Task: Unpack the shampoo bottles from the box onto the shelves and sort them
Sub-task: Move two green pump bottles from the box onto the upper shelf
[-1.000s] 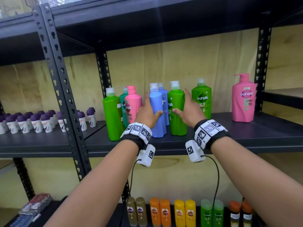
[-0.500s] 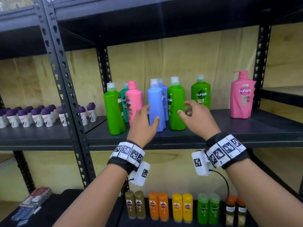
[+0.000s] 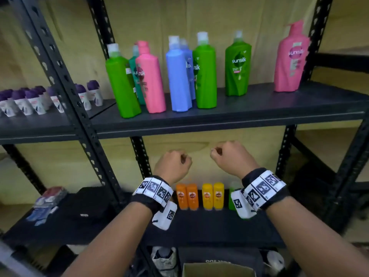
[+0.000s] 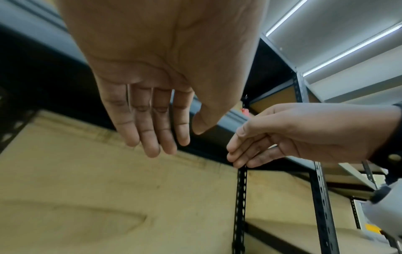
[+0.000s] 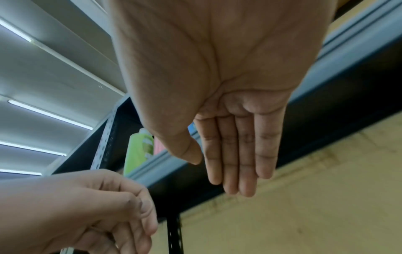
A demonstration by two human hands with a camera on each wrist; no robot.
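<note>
1. Head view: both hands have come off the blue bottle and green bottle they flanked a second ago and dropped below the front edge of the middle shelf. Those bottles stand upright near the middle of that shelf, so this placement looks done; the box at the bottom edge is likely next
2. Left wrist view: the left hand holds nothing, fingers relaxed, side by side, touching nothing
3. Right wrist view: the right hand is likewise empty, fingers nearly straight and together, clear of the shelf edge
</note>
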